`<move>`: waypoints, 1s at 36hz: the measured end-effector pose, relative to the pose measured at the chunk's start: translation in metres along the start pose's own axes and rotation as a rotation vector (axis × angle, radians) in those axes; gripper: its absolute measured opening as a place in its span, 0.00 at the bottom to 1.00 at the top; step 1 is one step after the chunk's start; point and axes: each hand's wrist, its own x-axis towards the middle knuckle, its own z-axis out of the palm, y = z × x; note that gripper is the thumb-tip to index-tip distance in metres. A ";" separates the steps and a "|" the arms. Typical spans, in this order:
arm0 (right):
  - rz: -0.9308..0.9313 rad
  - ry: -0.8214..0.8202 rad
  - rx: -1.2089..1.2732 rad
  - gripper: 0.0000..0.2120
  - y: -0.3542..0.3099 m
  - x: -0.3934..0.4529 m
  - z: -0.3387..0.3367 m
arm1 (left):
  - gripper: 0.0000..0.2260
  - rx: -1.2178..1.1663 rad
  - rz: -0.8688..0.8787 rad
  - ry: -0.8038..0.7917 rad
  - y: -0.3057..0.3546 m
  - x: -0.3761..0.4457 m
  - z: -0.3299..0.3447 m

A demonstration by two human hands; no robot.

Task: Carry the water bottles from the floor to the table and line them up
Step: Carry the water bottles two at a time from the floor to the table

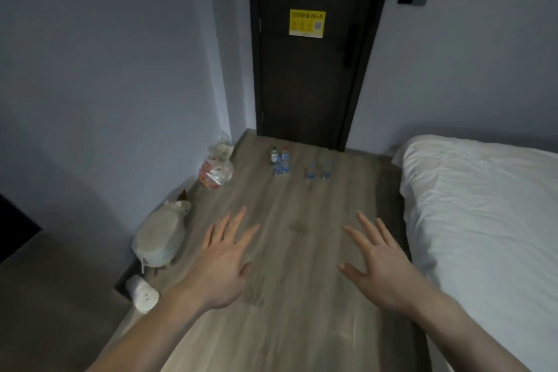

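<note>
Left hand (pixel 225 263) and right hand (pixel 379 266), both held out palm-down above the wooden floor (pixel 302 326), fingers straight and spread, each grip holding nothing. The water bottles stand upright well ahead of the hands, near the dark door (pixel 311 69): a tight left cluster (pixel 280 160), two with coloured caps behind blue-labelled ones, and just beside it to the right a clear pair (pixel 318 169); the exact count is too blurred to tell. No table appears in this view. Along the left wall lie a plastic bag (pixel 217 167), a pale plush toy (pixel 164 234) and a white cylindrical object (pixel 142 293); a bed with white bedding (pixel 483 220) bounds the right side. The step in hand appears to be the approach to the bottles. Done well, it calls for stepping close before bending, wrapping each grip round a bottle's middle rather than its cap, lifting vertically so that neighbours in the cluster stay standing, and starting with the outer bottles.
</note>
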 end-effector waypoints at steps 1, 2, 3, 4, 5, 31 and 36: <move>0.014 0.004 0.009 0.35 0.009 0.010 -0.004 | 0.33 0.000 0.015 -0.006 0.006 0.019 -0.002; 0.028 0.003 0.015 0.35 0.017 0.020 -0.008 | 0.33 -0.003 0.027 -0.009 0.013 0.037 -0.005; 0.043 0.000 0.015 0.35 0.025 0.030 -0.012 | 0.33 -0.007 0.040 -0.006 0.020 0.054 -0.007; 0.056 -0.004 0.010 0.35 0.033 0.040 -0.015 | 0.33 -0.011 0.052 -0.003 0.026 0.070 -0.009; 0.068 -0.007 0.007 0.35 0.041 0.052 -0.020 | 0.33 -0.017 0.063 -0.002 0.031 0.087 -0.010; -0.170 -0.109 0.027 0.37 0.218 0.425 -0.154 | 0.30 -0.051 -0.154 0.139 0.074 0.432 -0.011; -0.194 -0.126 0.026 0.36 0.222 0.494 -0.166 | 0.31 -0.028 -0.208 0.111 0.053 0.491 -0.012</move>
